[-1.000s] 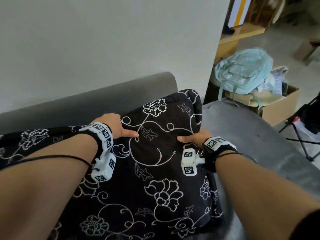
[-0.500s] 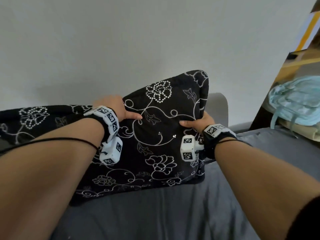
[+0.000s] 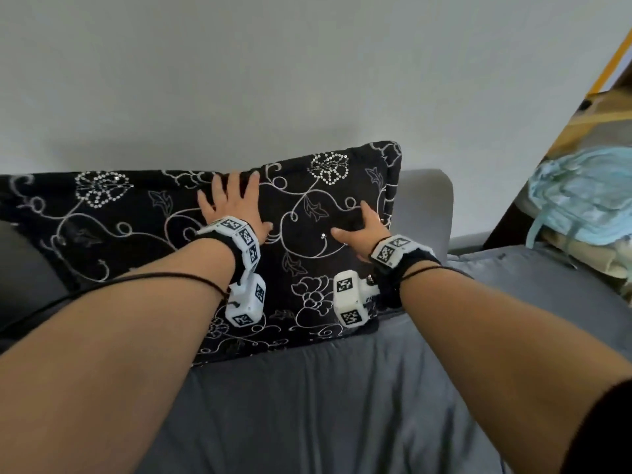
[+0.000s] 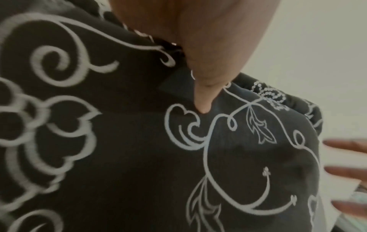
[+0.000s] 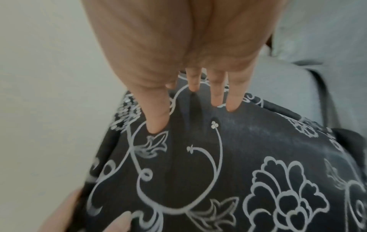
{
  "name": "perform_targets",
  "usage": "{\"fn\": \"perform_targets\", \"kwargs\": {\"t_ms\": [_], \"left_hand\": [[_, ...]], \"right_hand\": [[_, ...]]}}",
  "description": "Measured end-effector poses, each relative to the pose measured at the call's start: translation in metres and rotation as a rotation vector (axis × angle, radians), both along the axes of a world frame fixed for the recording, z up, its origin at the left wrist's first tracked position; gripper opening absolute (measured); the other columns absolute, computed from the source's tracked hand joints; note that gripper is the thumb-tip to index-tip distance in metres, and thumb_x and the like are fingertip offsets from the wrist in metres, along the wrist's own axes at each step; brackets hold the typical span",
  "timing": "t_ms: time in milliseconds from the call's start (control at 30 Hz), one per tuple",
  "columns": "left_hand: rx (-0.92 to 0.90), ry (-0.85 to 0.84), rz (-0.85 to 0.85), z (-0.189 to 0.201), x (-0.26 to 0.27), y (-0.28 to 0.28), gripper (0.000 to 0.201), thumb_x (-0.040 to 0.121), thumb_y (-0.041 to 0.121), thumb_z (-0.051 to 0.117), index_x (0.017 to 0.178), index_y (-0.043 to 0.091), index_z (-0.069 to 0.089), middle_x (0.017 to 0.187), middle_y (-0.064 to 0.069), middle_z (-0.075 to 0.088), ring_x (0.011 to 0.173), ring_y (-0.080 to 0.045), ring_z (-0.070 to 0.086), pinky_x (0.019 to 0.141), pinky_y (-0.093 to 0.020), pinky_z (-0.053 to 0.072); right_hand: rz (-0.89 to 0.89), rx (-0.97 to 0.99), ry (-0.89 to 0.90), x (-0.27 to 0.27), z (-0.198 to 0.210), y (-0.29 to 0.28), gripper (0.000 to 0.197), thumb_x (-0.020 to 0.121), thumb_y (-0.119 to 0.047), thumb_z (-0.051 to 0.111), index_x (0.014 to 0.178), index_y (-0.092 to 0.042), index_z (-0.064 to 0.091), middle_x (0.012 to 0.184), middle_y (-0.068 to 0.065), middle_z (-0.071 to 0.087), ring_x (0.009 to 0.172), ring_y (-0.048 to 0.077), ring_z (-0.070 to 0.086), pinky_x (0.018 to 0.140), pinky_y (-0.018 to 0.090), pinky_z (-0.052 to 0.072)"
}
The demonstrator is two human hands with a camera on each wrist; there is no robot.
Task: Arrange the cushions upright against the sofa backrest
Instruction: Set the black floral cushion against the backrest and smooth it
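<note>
A black cushion (image 3: pixel 318 254) with a white floral pattern stands upright against the grey sofa backrest (image 3: pixel 424 206). My left hand (image 3: pixel 234 205) lies flat on its upper left part, fingers spread. My right hand (image 3: pixel 359 227) presses flat on its right part with straight fingers. A second matching cushion (image 3: pixel 85 213) leans on the backrest to the left, touching the first. The left wrist view shows my thumb (image 4: pixel 202 102) on the cushion (image 4: pixel 248 157). In the right wrist view my fingers (image 5: pixel 216 97) dent the fabric of the cushion (image 5: pixel 238 157).
The grey sofa seat (image 3: pixel 342 405) stretches in front of the cushions. A light blue backpack (image 3: pixel 581 196) sits past the sofa's right end, below a wooden shelf (image 3: pixel 608 107). A plain white wall (image 3: pixel 239 80) rises behind the backrest.
The cushion rose from lying on the seat to standing against the backrest. Both hands left their grip on its sides and now lie flat on its front.
</note>
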State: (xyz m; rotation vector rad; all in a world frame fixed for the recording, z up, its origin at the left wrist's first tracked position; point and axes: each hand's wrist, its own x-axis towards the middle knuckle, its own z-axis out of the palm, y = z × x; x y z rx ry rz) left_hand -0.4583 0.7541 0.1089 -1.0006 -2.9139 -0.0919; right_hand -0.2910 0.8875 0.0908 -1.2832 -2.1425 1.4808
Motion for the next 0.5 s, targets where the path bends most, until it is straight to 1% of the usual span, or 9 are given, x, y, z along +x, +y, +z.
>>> {"fn": "perform_targets", "kwargs": {"t_ms": [33,67,133,167,200,267,367,433,500], "left_hand": [[-0.036,-0.069,0.039,-0.002,-0.006,-0.006,0.095,0.081,0.052,0.064,0.152,0.035,0.004,0.162,-0.004,0.0,0.148,-0.037,-0.002,0.117,-0.06,0.004],[-0.064,-0.141,0.08,-0.003,-0.013,-0.011,0.098,0.08,0.055,0.064,0.152,0.038,0.001,0.163,-0.003,-0.005,0.147,-0.04,-0.004,0.116,-0.061,0.006],[-0.056,-0.259,0.151,-0.004,-0.03,-0.025,0.102,0.077,0.059,0.066,0.151,0.042,-0.003,0.162,-0.002,-0.011,0.146,-0.045,-0.005,0.115,-0.063,0.013],[-0.032,-0.297,0.17,-0.005,-0.037,-0.029,0.104,0.076,0.058,0.067,0.151,0.043,-0.003,0.162,-0.001,-0.014,0.145,-0.047,-0.006,0.114,-0.063,0.015],[-0.007,-0.319,0.186,-0.006,-0.046,-0.035,0.106,0.075,0.057,0.069,0.151,0.044,-0.003,0.161,0.0,-0.018,0.144,-0.049,-0.007,0.114,-0.063,0.016],[0.033,-0.34,0.199,-0.006,-0.06,-0.041,0.11,0.073,0.052,0.075,0.15,0.046,-0.004,0.16,0.002,-0.023,0.144,-0.051,-0.008,0.115,-0.062,0.014],[0.068,-0.389,0.207,-0.007,-0.078,-0.047,0.119,0.068,0.045,0.081,0.149,0.047,-0.007,0.158,0.002,-0.028,0.143,-0.052,-0.009,0.117,-0.061,0.011],[0.09,-0.418,0.206,-0.013,-0.092,-0.048,0.12,0.068,0.042,0.082,0.148,0.049,-0.008,0.157,0.005,-0.03,0.143,-0.052,-0.01,0.117,-0.06,0.01],[0.126,-0.431,0.2,-0.021,-0.101,-0.044,0.119,0.067,0.04,0.083,0.148,0.05,-0.004,0.157,0.008,-0.029,0.143,-0.051,-0.012,0.118,-0.059,0.01]], "right_hand": [[0.056,0.056,-0.001,-0.007,0.006,-0.001,0.098,0.076,-0.036,0.073,0.153,-0.026,0.013,0.155,0.004,0.032,0.137,0.025,0.04,0.112,0.036,0.035],[0.1,0.107,-0.008,-0.014,0.01,0.0,0.096,0.077,-0.033,0.073,0.153,-0.026,0.016,0.156,0.004,0.029,0.141,0.023,0.034,0.115,0.034,0.031],[0.173,0.197,-0.057,-0.032,0.015,0.001,0.092,0.078,-0.031,0.073,0.152,-0.029,0.019,0.159,0.006,0.021,0.145,0.021,0.026,0.117,0.033,0.025],[0.196,0.23,-0.093,-0.04,0.017,0.003,0.09,0.078,-0.032,0.073,0.151,-0.032,0.02,0.161,0.006,0.015,0.146,0.022,0.023,0.116,0.033,0.024],[0.224,0.258,-0.138,-0.051,0.018,0.002,0.09,0.077,-0.033,0.073,0.15,-0.036,0.02,0.162,0.005,0.009,0.147,0.025,0.02,0.117,0.035,0.024],[0.263,0.309,-0.236,-0.067,0.021,0.001,0.093,0.073,-0.037,0.075,0.148,-0.043,0.02,0.162,0.004,-0.001,0.147,0.033,0.014,0.118,0.044,0.024],[0.315,0.343,-0.389,-0.089,0.022,-0.007,0.097,0.072,-0.038,0.077,0.147,-0.049,0.016,0.161,-0.001,-0.015,0.145,0.046,0.0,0.117,0.055,0.019],[0.32,0.345,-0.466,-0.104,0.018,-0.011,0.1,0.071,-0.038,0.077,0.147,-0.051,0.013,0.159,-0.002,-0.024,0.143,0.049,-0.011,0.115,0.058,0.015],[0.3,0.36,-0.482,-0.114,0.008,-0.011,0.104,0.071,-0.035,0.078,0.146,-0.053,0.009,0.157,-0.003,-0.03,0.141,0.05,-0.019,0.114,0.059,0.016]]}}
